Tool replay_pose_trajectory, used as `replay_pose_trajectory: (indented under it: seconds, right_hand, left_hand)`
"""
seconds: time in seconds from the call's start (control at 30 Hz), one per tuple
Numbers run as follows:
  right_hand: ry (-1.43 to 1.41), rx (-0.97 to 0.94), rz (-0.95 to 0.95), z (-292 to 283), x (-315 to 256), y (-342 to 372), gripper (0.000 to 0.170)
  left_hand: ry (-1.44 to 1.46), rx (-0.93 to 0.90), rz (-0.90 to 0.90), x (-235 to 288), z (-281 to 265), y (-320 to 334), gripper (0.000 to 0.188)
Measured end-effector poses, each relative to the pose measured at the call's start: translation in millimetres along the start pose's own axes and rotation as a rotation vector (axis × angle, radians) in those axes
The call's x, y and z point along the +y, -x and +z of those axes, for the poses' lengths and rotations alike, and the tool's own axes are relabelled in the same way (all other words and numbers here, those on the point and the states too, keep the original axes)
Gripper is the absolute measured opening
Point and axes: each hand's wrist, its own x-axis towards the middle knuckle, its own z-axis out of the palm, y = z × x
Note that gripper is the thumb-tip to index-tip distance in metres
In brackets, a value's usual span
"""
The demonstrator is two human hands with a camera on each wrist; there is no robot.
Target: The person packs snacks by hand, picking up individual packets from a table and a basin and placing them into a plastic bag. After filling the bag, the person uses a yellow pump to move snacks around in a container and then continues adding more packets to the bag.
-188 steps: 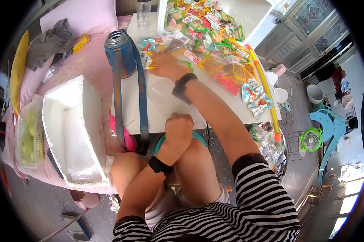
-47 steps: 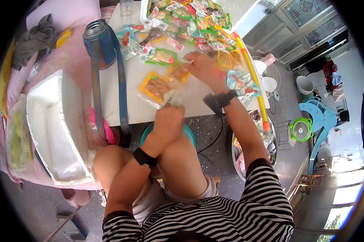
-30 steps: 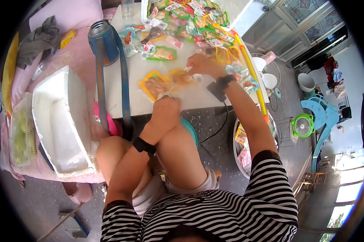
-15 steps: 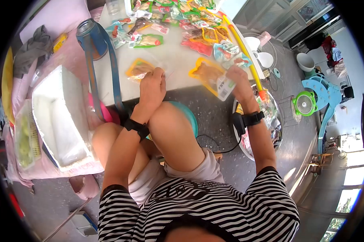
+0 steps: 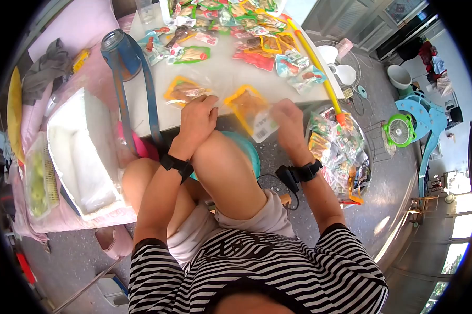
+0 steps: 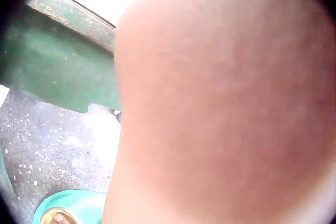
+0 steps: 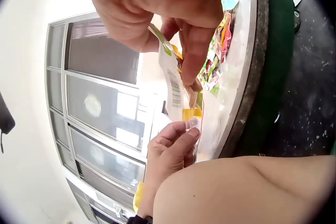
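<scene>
In the head view, the left hand (image 5: 198,119) is above the knee at the table's near edge. It pinches the corner of a clear, yellow-edged packet (image 5: 186,91). To its right, the right hand (image 5: 291,128) grips the white, barcoded end of another yellow-edged packet (image 5: 248,107) with brown contents. The right wrist view shows this packet (image 7: 173,85) between the thumb and fingers of the right hand (image 7: 163,11). Below it, the left hand (image 7: 170,153) pinches a clear plastic edge. Bare skin fills most of the left wrist view, where the left hand is out of sight.
Loose packets (image 5: 236,26) cover the back of the white table (image 5: 162,112). A blue strapped flask (image 5: 121,57) stands left, beside a white foam box (image 5: 81,157). A yellow tube (image 5: 317,65) lies along the right edge, above a basin heaped with packets (image 5: 340,152).
The right hand has drawn a yellow-edged packet from the table toward the near right, then slightly back left. The left hand has shifted a little left and up, with its packet.
</scene>
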Motion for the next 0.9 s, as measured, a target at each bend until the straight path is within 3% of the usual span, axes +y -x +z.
replay_pose_trajectory:
  seconds: [0.17,0.27,0.47,0.67,0.77,0.8,0.9]
  right_hand:
    - [0.084,0.037,-0.099,8.4,-13.7,6.0,0.01]
    - [0.066,-0.062,-0.067,26.5,-14.4,11.6,0.01]
    - [0.288,-0.273,-0.018,23.0,-0.3,-11.4,0.005]
    - [-0.345,-0.358,0.25,48.7,40.6,-57.5,0.005]
    - [-0.402,-0.241,0.343,80.7,21.1,-51.9,0.017]
    - [-0.435,-0.278,0.351,85.4,16.6,-48.5,0.029]
    - [-0.094,-0.336,0.335,70.7,23.3,-45.5,0.032]
  left_hand:
    - [-0.003,-0.003,0.064,-0.2,3.3,-1.8,0.022]
    - [-0.006,0.023,0.052,0.3,2.4,-2.2,0.017]
    - [-0.008,0.075,0.101,3.0,-1.9,-0.4,0.021]
    - [0.02,0.094,0.203,10.1,-7.9,-3.6,0.027]
    - [-0.035,0.084,0.179,7.7,-6.8,-2.7,0.025]
    - [-0.054,0.086,0.163,5.8,-5.8,-1.9,0.024]
    - [-0.092,0.069,0.114,2.5,-4.5,-0.2,0.023]
